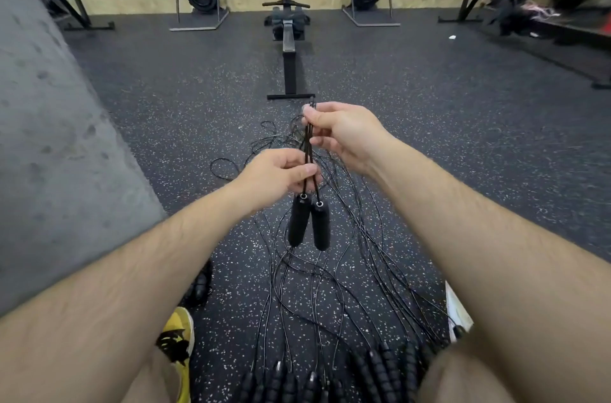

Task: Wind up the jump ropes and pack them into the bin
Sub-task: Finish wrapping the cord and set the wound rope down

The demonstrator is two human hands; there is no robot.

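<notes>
L hand (281, 176) pinches rope (308, 151) just above paired handles (309, 225); R hand (344, 135) pinches it higher, prob. to hold strands taut for winding. Held just short of rower (290, 72); bin unseen.

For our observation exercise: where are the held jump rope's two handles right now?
Head view, centre: the two handles hang side by side just below the left hand, which pinches their cords, above loose ropes on the floor.

No text, label, brand, number or sign can be read anywhere here.
</notes>
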